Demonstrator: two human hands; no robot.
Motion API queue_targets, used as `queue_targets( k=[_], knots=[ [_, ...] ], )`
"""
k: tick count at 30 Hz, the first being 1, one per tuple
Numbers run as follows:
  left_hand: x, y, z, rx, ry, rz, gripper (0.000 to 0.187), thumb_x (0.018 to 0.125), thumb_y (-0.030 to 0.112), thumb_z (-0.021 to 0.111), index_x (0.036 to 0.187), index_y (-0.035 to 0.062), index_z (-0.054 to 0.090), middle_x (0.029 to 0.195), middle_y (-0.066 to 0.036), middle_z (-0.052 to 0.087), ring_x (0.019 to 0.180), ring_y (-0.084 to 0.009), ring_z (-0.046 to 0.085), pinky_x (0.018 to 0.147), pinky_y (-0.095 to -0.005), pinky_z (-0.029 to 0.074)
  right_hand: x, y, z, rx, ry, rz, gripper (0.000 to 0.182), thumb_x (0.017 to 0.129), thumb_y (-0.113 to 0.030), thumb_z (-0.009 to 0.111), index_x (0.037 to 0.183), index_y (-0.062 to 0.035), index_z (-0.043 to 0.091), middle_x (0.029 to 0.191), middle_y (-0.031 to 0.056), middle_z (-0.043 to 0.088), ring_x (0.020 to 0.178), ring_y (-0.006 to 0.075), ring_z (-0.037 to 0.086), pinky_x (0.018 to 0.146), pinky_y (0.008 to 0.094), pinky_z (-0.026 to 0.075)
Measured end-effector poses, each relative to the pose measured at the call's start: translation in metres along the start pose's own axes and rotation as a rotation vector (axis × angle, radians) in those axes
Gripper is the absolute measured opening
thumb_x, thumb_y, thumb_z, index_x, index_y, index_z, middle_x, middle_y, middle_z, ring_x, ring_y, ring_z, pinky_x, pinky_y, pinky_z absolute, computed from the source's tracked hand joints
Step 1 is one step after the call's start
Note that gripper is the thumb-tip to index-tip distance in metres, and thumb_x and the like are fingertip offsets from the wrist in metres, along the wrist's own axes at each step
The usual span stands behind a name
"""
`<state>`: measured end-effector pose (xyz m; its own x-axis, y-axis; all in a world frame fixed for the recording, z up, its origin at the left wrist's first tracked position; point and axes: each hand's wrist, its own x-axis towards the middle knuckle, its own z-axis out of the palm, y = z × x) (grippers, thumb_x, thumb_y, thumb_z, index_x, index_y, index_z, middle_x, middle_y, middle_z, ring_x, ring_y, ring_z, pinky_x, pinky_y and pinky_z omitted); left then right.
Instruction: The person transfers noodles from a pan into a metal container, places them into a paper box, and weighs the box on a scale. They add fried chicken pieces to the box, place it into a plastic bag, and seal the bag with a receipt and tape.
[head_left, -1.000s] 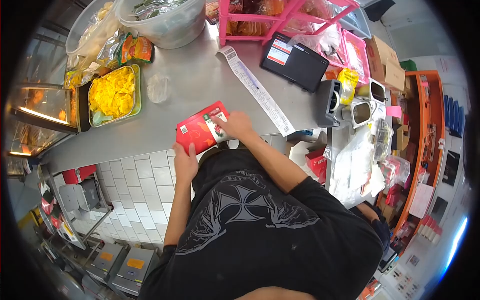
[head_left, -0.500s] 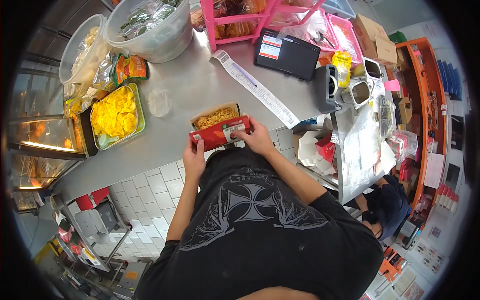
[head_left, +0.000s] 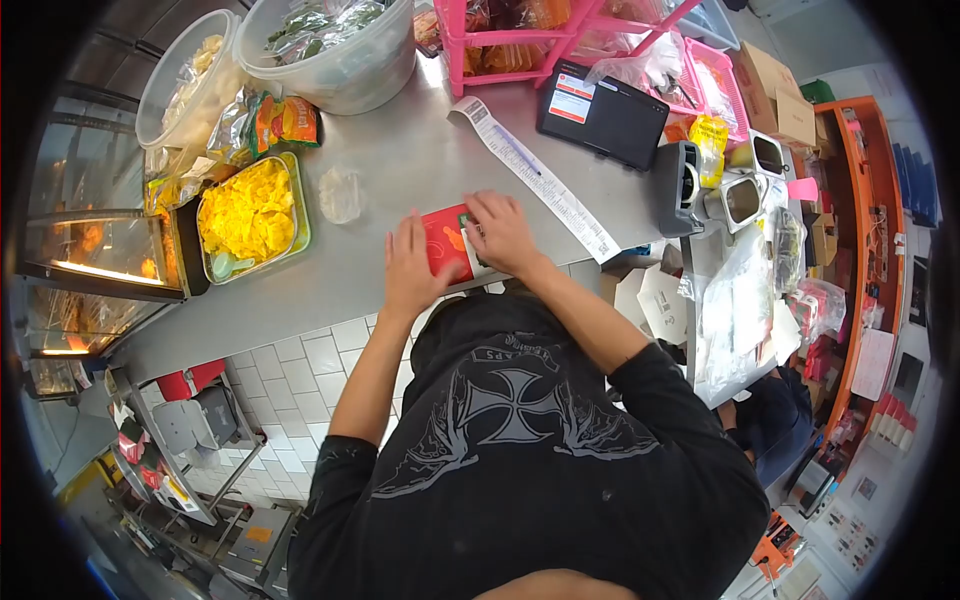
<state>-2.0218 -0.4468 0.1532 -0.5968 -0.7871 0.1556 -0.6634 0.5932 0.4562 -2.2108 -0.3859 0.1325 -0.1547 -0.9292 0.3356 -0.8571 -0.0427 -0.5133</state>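
Note:
A red cardboard food box (head_left: 444, 236) lies on the steel counter in front of me with its lid folded down. The noodle-like food seen in it earlier is now hidden. My left hand (head_left: 412, 272) grips the box's left side, fingers along the edge and thumb over the lid. On the opposite side, my right hand (head_left: 505, 238) has its fingers bent over the lid and right edge. Left of the box is a clear plastic piece (head_left: 341, 195), perhaps a small bag or lid. A long printed receipt (head_left: 540, 180) lies to the right.
A tray of yellow chips (head_left: 250, 212) stands at the left, beside a lit warming cabinet (head_left: 110, 255). Large plastic tubs (head_left: 335, 82) and a pink rack (head_left: 508, 38) line the back. A black tablet (head_left: 603, 115) is at back right. Another person (head_left: 775, 420) is at lower right.
The box's lid has been folded down over the food. Both hands have shifted onto the box's sides and top. The camera view has moved slightly.

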Motion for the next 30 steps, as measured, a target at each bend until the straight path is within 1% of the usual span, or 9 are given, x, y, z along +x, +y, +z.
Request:
queue_targets(
  k=[4, 7, 14, 19, 22, 24, 25, 29, 30],
  knots=[
    [-0.005, -0.003, 0.001, 0.081, -0.212, 0.133, 0.139, 0.046, 0.060, 0.085, 0.146, -0.0030, 0.013, 0.132, -0.023, 0.034, 0.125, -0.0420, 0.033, 0.105, -0.0636, 0.020, 0.002, 0.007, 0.009, -0.043, -0.026, -0.027, 0.041, 0.084, -0.029, 0.059, 0.118, -0.0055, 0.055, 0.108, 0.0102, 0.055, 0.103, 0.0277, 0.053, 0.099, 0.0486, 0.035],
    [-0.011, -0.008, 0.011, 0.132, -0.018, 0.194, 0.133, 0.046, 0.059, 0.084, 0.145, -0.0015, 0.020, 0.125, -0.018, 0.037, 0.121, -0.0357, 0.035, 0.107, -0.0599, 0.017, -0.003, 0.001, 0.003, -0.070, -0.006, -0.028, 0.033, 0.084, -0.030, 0.060, 0.108, -0.0071, 0.057, 0.102, 0.0092, 0.055, 0.101, 0.0260, 0.054, 0.098, 0.0516, 0.033],
    [-0.007, 0.000, 0.009, 0.124, -0.122, 0.168, 0.131, 0.050, 0.058, 0.083, 0.147, -0.0019, 0.018, 0.127, -0.019, 0.036, 0.123, -0.0379, 0.031, 0.108, -0.0597, 0.015, 0.002, 0.006, 0.010, 0.152, -0.083, 0.140, 0.039, 0.083, -0.035, 0.062, 0.113, -0.0112, 0.055, 0.100, 0.0038, 0.058, 0.105, 0.0281, 0.051, 0.096, 0.0523, 0.030],
    [0.004, 0.000, 0.003, 0.195, -0.182, 0.216, 0.131, 0.051, 0.059, 0.083, 0.148, -0.0009, 0.018, 0.136, -0.021, 0.032, 0.131, -0.0413, 0.027, 0.109, -0.0623, 0.012, -0.004, 0.017, -0.008, 0.106, 0.028, 0.004, 0.055, 0.083, -0.036, 0.063, 0.126, -0.0060, 0.047, 0.118, 0.0162, 0.049, 0.119, 0.0352, 0.039, 0.102, 0.0519, 0.027],
    [0.025, 0.006, -0.025, 0.219, -0.598, 0.114, 0.110, 0.059, 0.046, 0.081, 0.150, 0.0166, 0.027, 0.151, -0.016, 0.023, 0.140, -0.0440, 0.016, 0.110, -0.0629, 0.013, -0.036, 0.062, -0.060, 0.185, 0.498, 0.340, 0.065, 0.077, -0.028, 0.072, 0.131, -0.0048, 0.045, 0.123, 0.0186, 0.044, 0.122, 0.0369, 0.037, 0.106, 0.0503, 0.025],
    [0.028, -0.003, -0.026, 0.281, -0.601, 0.163, 0.102, 0.063, 0.038, 0.078, 0.150, 0.0198, 0.028, 0.154, -0.016, 0.018, 0.142, -0.0445, 0.013, 0.111, -0.0621, 0.013, -0.081, 0.131, -0.119, -0.387, 0.719, 0.504, 0.078, 0.067, -0.025, 0.078, 0.134, -0.0048, 0.044, 0.126, 0.0209, 0.041, 0.122, 0.0408, 0.035, 0.106, 0.0502, 0.026],
    [0.027, -0.008, -0.027, 0.346, -0.613, 0.216, 0.094, 0.068, 0.031, 0.075, 0.150, 0.0229, 0.029, 0.157, -0.015, 0.013, 0.143, -0.0449, 0.010, 0.112, -0.0613, 0.013, -0.095, 0.138, -0.160, -0.609, 0.595, 0.900, 0.080, 0.067, -0.028, 0.077, 0.135, -0.0028, 0.042, 0.129, 0.0227, 0.038, 0.117, 0.0417, 0.038, 0.102, 0.0526, 0.030],
    [0.028, 0.010, -0.016, 0.120, -0.522, 0.075, 0.084, 0.076, 0.022, 0.065, 0.151, 0.0248, 0.027, 0.157, -0.023, 0.003, 0.142, -0.0492, 0.006, 0.112, -0.0606, 0.012, -0.153, 0.208, -0.239, -0.304, 0.431, 1.243, 0.067, 0.067, -0.030, 0.081, 0.124, -0.0112, 0.051, 0.120, 0.0162, 0.046, 0.108, 0.0295, 0.047, 0.086, 0.0409, 0.043],
    [0.024, 0.017, -0.002, 0.075, -0.431, -0.047, 0.086, 0.079, 0.033, 0.065, 0.152, 0.0197, 0.022, 0.156, -0.027, 0.000, 0.142, -0.0503, 0.004, 0.111, -0.0628, 0.011, -0.150, 0.216, -0.257, 0.112, 0.229, 1.314, 0.062, 0.067, -0.032, 0.082, 0.119, -0.0108, 0.055, 0.110, 0.0116, 0.051, 0.099, 0.0240, 0.051, 0.081, 0.0365, 0.045]
  ],
)
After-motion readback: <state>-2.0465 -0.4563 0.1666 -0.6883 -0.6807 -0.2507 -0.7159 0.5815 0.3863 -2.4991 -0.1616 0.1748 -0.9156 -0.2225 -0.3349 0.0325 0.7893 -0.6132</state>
